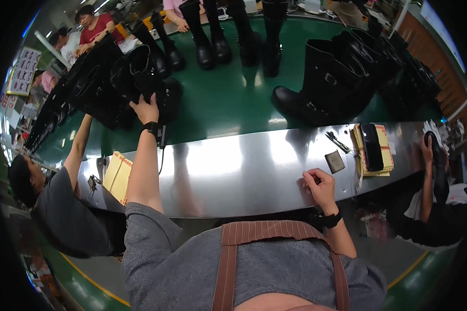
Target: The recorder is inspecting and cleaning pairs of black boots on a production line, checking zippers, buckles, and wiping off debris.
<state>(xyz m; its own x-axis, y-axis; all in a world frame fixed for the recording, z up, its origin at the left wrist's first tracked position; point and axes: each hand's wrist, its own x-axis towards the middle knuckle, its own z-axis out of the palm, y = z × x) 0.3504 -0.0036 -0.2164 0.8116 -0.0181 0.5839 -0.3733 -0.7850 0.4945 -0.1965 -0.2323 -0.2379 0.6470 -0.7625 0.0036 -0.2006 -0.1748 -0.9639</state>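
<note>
Reaching forward on the left, my left hand (146, 110) is closed on a black boot (144, 78) that stands among other black boots on the green table surface. Thumb and fingers are apart around it; the boots hide part of the grip. My right hand (320, 187) hovers over the shiny metal table edge (233, 176), fingers curled in toward the thumb. Whatever it may hold is too small to make out. Nearest to it lies a small flat brownish square (334, 161), with a dark thin tool (338, 141) beyond.
A black phone (371, 147) rests on yellow printed cards (384, 155); another yellow card stack (118, 176) lies left. Wide black buckled boots (321, 88) stand at right, tall boots (207, 44) at the far side. Co-workers sit close on the left (78, 212) and right (433, 207).
</note>
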